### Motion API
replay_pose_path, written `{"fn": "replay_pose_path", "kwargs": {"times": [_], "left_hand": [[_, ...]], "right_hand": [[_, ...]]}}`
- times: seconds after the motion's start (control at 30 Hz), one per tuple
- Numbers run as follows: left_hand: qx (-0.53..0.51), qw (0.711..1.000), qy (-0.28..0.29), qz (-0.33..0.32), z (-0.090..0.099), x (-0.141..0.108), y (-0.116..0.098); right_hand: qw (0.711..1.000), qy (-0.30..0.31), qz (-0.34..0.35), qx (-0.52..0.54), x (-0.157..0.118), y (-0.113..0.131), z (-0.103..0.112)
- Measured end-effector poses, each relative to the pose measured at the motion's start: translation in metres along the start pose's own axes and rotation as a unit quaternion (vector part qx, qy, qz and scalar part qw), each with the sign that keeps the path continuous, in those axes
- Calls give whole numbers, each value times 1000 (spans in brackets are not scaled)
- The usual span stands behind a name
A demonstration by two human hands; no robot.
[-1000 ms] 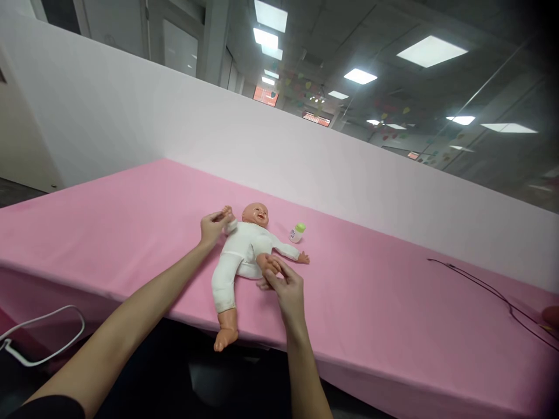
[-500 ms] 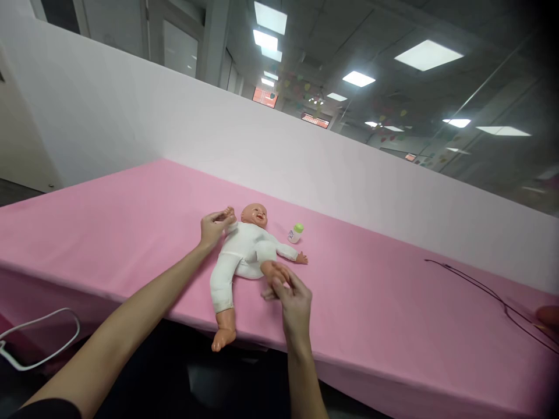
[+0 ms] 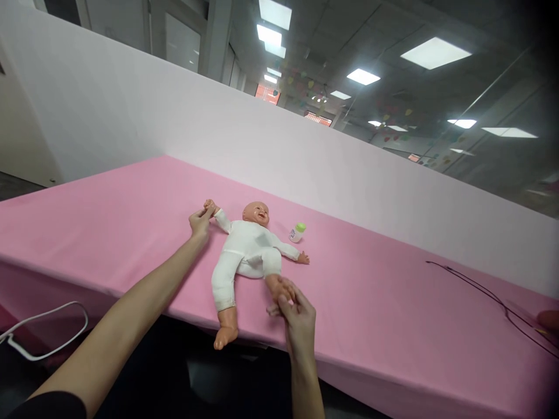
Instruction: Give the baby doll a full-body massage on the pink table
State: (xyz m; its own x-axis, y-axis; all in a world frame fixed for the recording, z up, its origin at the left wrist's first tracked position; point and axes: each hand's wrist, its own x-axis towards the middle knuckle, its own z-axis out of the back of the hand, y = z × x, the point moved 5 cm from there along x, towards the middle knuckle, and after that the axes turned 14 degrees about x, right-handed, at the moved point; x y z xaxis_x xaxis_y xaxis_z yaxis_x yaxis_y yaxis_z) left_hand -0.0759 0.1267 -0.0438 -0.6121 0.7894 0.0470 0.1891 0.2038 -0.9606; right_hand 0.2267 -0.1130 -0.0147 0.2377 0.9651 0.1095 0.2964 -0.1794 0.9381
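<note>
The hands are apart, both on the baby doll [image 3: 244, 250]. The left hand [image 3: 200, 222] pulled an arm [image 3: 222, 220] out; the right hand [image 3: 299, 323] holds a foot [image 3: 278, 288].

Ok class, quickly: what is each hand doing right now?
Left hand: closed, holding the baby doll's hand.
Right hand: closed, holding the doll's foot.

The left hand [image 3: 200, 223] has pulled the doll's arm [image 3: 221, 220] out straight from the shoulder. The right hand [image 3: 299, 323] has drawn the doll's leg [image 3: 271, 263] further down, away from its body.
</note>
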Motion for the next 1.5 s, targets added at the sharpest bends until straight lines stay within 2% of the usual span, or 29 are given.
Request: {"fn": "replay_pose_path", "kwargs": {"times": [0.1, 0.2, 0.3, 0.4, 0.47, 0.53, 0.6, 0.7, 0.77, 0.83, 0.9, 0.97, 1.03, 1.1, 1.2, 1.27, 1.33, 1.43, 1.5], "left_hand": [[-8, 999, -32, 39, 9, 6, 2], [10, 1000, -3, 4, 3, -2, -7], [26, 994, 69, -74, -13, -21, -21], [81, 968, 165, -173, -28, -45, -29], [149, 936, 219, -231, -34, -58, -29], [201, 910, 248, -264, -37, -65, -25], [213, 903, 256, -272, -38, -65, -21], [148, 934, 237, -222, -38, -53, -18], [78, 969, 182, -150, -32, -38, -15], [28, 992, 101, -72, -20, -22, -10], [1, 1000, 25, -5, -5, -8, -3], [-22, 999, -21, 40, 6, 1, 3], [-32, 997, -34, 54, 11, 5, 4], [-19, 999, -18, 31, 8, 4, 0], [12, 998, 45, -51, -6, -10, -13], [42, 986, 105, -118, -18, -25, -21], [92, 963, 170, -187, -28, -41, -25], [177, 915, 250, -264, -37, -61, -24], [206, 899, 273, -275, -38, -65, -21]], "right_hand": [[999, -3, -32, 22, -38, -27, 16], [999, 0, -37, 24, -46, -33, 13], [1000, 3, 4, 6, -19, -5, -7], [999, 21, 47, -16, 30, 25, -35], [997, 49, 47, -22, 61, 25, -52], [997, 64, 42, -18, 83, 13, -64], [997, 60, 47, -8, 92, -1, -68], [997, 46, 54, -12, 80, -4, -62], [998, 34, 49, -21, 59, 6, -51], [999, 14, 42, -30, 32, 14, -33], [999, -10, 28, -35, 2, 13, -12], [1000, -24, 6, -19, -26, -2, 5], [999, -39, -6, 5, -46, -19, 15], [999, -47, -11, 19, -53, -26, 16], [999, -36, 8, 4, -36, -10, 1], [999, -23, 32, -17, -10, 10, -15], [998, -7, 49, -25, 23, 22, -33], [998, 31, 48, -26, 69, 17, -60], [998, 44, 50, -21, 88, 6, -70]]}}
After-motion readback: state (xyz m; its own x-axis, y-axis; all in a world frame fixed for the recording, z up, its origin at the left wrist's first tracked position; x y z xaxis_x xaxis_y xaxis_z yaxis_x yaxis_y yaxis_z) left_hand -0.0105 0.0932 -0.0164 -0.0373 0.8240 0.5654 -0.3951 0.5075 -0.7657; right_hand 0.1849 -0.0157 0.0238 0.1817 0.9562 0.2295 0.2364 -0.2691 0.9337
